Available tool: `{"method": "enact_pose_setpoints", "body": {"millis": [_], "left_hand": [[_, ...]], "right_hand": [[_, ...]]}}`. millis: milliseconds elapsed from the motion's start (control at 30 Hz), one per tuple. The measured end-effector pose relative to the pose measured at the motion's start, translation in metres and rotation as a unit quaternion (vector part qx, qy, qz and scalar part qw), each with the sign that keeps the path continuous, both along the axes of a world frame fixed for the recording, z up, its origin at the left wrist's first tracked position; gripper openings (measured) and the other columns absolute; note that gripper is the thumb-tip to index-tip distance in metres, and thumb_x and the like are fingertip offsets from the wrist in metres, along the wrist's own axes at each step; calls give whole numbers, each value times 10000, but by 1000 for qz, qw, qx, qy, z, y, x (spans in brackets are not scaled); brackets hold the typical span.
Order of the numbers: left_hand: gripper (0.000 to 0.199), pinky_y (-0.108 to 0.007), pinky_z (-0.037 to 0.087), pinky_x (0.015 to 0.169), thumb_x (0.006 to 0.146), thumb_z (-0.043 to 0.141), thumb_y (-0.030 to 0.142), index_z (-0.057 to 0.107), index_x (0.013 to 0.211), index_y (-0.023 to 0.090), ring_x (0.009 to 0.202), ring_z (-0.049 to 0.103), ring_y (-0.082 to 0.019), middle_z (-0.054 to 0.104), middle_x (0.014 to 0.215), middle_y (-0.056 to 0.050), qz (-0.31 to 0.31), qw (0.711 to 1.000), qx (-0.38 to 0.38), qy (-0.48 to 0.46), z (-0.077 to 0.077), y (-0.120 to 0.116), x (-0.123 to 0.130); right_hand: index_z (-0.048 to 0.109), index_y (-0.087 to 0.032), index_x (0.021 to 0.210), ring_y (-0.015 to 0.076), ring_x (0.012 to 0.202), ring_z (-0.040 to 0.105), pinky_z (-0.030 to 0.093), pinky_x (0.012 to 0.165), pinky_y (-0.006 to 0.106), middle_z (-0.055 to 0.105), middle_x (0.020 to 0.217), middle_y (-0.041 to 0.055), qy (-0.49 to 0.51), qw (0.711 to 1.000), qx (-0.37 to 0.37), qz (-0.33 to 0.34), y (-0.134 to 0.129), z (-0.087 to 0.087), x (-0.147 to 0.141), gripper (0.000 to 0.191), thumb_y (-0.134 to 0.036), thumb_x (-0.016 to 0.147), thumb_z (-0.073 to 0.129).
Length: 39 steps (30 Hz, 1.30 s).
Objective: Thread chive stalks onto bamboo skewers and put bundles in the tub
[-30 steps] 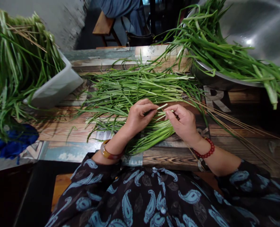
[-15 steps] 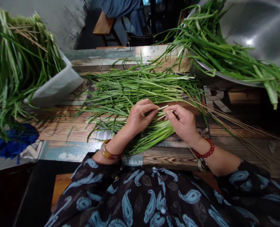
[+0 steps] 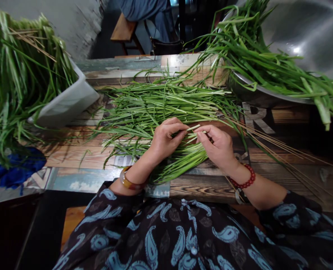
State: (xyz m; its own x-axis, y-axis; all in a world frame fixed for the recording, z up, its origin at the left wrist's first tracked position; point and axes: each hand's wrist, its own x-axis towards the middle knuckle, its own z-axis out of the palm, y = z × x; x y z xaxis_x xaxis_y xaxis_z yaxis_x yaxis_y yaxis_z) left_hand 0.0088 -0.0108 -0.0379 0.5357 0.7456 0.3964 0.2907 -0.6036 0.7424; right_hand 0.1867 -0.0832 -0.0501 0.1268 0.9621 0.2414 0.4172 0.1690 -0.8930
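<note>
My left hand [image 3: 169,137] is closed, thumb and fingers pinching a few garlic chives [image 3: 193,128] whose pale ends stick out to the right. Close beside it, my right hand [image 3: 215,144] is closed too, its fingertips at the chive ends. A thin bamboo skewer [image 3: 233,186] comes out below my right wrist, in line with that pinch; its upper part is hidden by the hand. Under both hands lies a small bunch of chives [image 3: 180,165]. Beyond them spreads a larger pile of chives [image 3: 166,99], pale ends to the right.
Loose bamboo skewers [image 3: 281,140] lie at right. At left, a white plastic bin [image 3: 67,103] holds chives with skewers across them, near a blue cloth [image 3: 20,168]. A large steel basin [image 3: 320,41] with more chives stands back right. A wooden stool [image 3: 124,30] is behind the table.
</note>
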Motion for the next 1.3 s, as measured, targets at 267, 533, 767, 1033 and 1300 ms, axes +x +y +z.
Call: {"method": "enact_pose_setpoints", "body": {"millis": [267, 533, 767, 1033, 1300], "left_hand": [[133, -263, 474, 723, 906, 631, 188, 762, 902, 161, 763, 622, -136, 690, 809, -47, 2, 1000, 18, 9, -1, 0, -1], [130, -275, 456, 717, 933, 614, 207, 734, 902, 168, 753, 601, -139, 696, 815, -47, 16, 991, 132, 36, -3, -1, 1], [151, -295, 445, 719, 950, 587, 226, 725, 914, 176, 754, 593, -153, 693, 816, -55, 14, 986, 154, 62, -4, -3, 0], [172, -302, 443, 719, 945, 591, 253, 736, 881, 184, 740, 595, -155, 688, 798, -59, -8, 994, 95, 54, -4, -6, 3], [262, -292, 509, 831, 918, 620, 319, 752, 1075, 157, 910, 672, -189, 739, 1006, -104, -40, 996, -56, 49, 7, -5, 1]], "right_hand": [[673, -216, 909, 138, 613, 652, 492, 637, 256, 713, 702, -2, 1, 1000, 10, -1, 0, 1, 0, 147, -300, 942, 557], [673, -215, 912, 135, 613, 645, 490, 641, 257, 709, 703, -7, -1, 1000, 12, -4, 0, -2, 0, 138, -289, 943, 560], [635, -219, 902, 131, 618, 637, 488, 644, 259, 687, 698, -11, 16, 1000, 6, -2, 1, -3, -1, 118, -300, 944, 559], [499, -244, 1096, 150, 658, 656, 528, 662, 288, 648, 764, -22, 109, 993, -32, -16, 4, -13, -5, 221, -365, 930, 582], [589, -241, 1115, 166, 725, 666, 523, 700, 297, 673, 802, 16, 66, 998, -9, 13, 2, 0, 1, 309, -484, 1018, 424]]}}
